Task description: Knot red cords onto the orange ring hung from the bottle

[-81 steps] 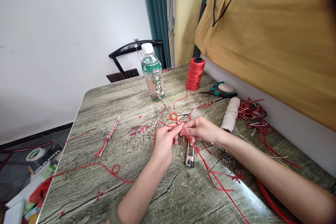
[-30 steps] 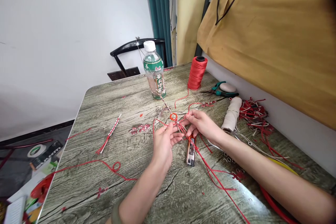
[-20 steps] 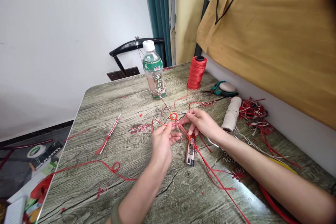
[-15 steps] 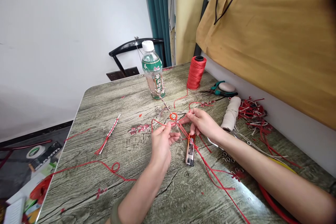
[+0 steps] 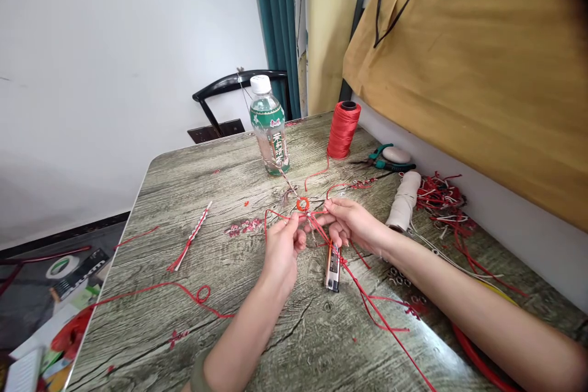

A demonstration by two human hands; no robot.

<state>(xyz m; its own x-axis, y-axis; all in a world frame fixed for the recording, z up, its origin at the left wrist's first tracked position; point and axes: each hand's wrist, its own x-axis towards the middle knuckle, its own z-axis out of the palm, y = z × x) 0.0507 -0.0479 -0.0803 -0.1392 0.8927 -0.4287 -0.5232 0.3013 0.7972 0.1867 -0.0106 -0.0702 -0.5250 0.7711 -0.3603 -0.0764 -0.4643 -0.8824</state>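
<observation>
My left hand (image 5: 282, 242) pinches a red cord (image 5: 271, 211) between thumb and forefinger, just left of a small knot. On the other side of that knot, my right hand (image 5: 351, 220) grips a red cord between thumb and forefinger, its loose end curving up behind the fingers. An orange-red ring (image 5: 302, 204) sits just beyond the knot, tied by a twisted string (image 5: 288, 182) to a green-labelled bottle (image 5: 271, 128). Long red cords (image 5: 367, 295) run from the knot toward the near right, passing over a lighter (image 5: 332, 269).
A red thread spool (image 5: 343, 130) stands at the back. To the right lie teal-handled pliers (image 5: 390, 162), a white cord roll (image 5: 405, 201) and a pile of cord scraps (image 5: 441, 193). A red-and-white braid (image 5: 195, 233) and a loose red cord (image 5: 169, 285) lie on the left.
My right hand's fingers have curled in slightly and its thumb and forefinger sit a little lower. The left fingers have drawn closer together. The view has shifted slightly.
</observation>
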